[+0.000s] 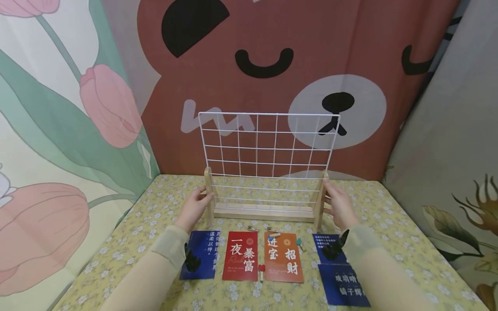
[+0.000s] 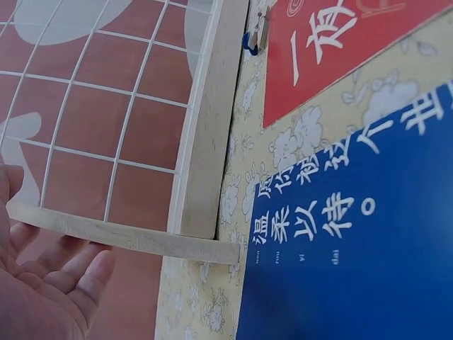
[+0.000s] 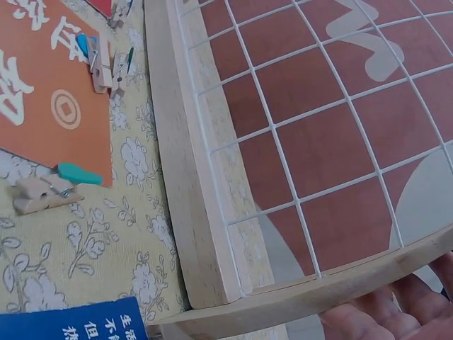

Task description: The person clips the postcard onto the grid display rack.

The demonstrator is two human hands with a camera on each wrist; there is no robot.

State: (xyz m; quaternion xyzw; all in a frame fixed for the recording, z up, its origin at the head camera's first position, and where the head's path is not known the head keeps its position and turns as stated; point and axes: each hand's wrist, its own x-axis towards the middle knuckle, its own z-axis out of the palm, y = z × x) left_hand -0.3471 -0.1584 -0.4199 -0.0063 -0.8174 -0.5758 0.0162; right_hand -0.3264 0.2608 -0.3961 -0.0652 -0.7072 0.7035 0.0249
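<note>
The left hand (image 1: 194, 207) pinches the left post (image 1: 210, 196) between thumb and fingers; its foot seems just beside the blue card (image 2: 340, 283), so avoid sliding it forward. Centrally, the rack (image 1: 265, 163) stands on the counter (image 1: 144, 220) behind the red card (image 1: 240, 257), where even pressure from both sides should keep it square. The right hand (image 1: 340, 205) curls its fingers about the right post (image 1: 320, 203), though their tips are partly hidden.

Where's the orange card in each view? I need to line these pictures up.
Head: orange card low, just right of centre.
Left wrist: not in it.
Right wrist: orange card at upper left, cut off by the picture's edge.
Shared landmark: the wooden rack base, visible in all three.
</note>
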